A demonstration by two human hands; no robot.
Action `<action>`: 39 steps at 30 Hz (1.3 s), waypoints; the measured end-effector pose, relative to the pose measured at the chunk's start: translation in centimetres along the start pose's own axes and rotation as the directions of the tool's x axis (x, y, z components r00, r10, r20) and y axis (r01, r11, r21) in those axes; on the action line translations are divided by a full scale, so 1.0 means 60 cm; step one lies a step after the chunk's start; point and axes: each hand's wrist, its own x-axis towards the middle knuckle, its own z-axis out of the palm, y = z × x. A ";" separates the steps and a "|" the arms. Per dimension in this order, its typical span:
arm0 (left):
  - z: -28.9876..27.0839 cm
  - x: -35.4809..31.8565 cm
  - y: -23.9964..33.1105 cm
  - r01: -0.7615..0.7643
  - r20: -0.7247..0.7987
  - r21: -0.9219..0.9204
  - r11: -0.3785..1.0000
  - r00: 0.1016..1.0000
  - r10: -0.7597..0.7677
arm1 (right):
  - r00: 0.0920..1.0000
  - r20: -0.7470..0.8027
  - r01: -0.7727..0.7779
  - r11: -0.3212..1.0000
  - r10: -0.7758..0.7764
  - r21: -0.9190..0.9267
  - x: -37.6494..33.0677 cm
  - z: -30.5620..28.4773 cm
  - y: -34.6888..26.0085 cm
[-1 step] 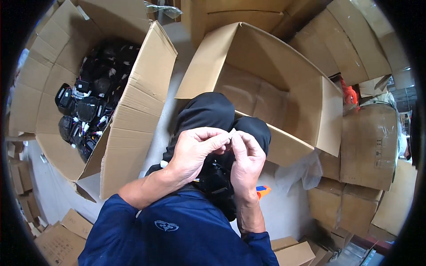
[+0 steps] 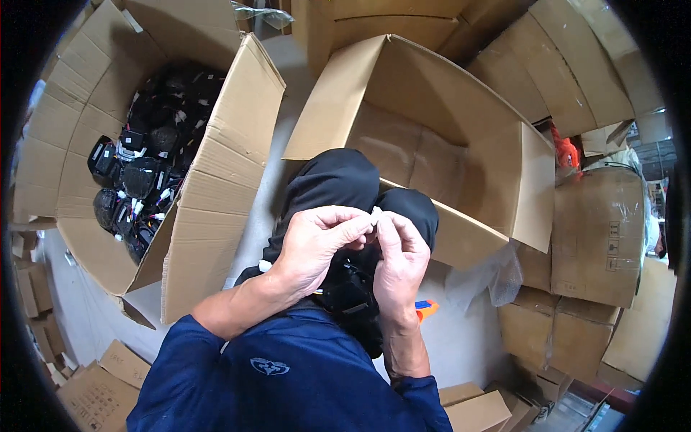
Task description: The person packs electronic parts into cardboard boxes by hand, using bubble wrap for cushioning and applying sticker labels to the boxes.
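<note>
— How do the person's hands sit?

— Both forearms rise from the blue sleeves at the lower edge and meet in front of the chest. The left hand (image 2: 313, 245) curls inward, its thumb and forefinger pinched on a small white piece (image 2: 375, 215). The right hand (image 2: 400, 263) stands upright just beside it, its fingertips closed on the same piece from the other side. So each grip is clamped on that white piece, which sits right between the two hands' fingertips.

— What lies under the grip?

— A black part with wires (image 2: 350, 297) rests on the person's lap, directly below the hands, over black trousers (image 2: 331, 180). Just right of the right wrist, an orange and blue tool (image 2: 426, 309) lies on the pale grey floor (image 2: 461, 345).

— And the containers?

— Left of the grip, an open cardboard box (image 2: 223, 165) holds a heap of black parts (image 2: 140, 173) with white connectors. Beyond the grip, past the knees, a second large cardboard box (image 2: 432, 93) stands open; its inside shows bare cardboard. Well to the right stand stacked closed cartons (image 2: 597, 237), with a crumpled clear plastic sheet (image 2: 486, 277) on the floor before them. Smaller cartons (image 2: 93, 389) lie near the left elbow.
</note>
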 end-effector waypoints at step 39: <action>0.041 0.141 0.130 -0.316 0.077 0.495 0.809 0.944 0.322 | 0.680 0.194 0.618 0.409 -0.707 -0.672 0.309 -0.050 -0.141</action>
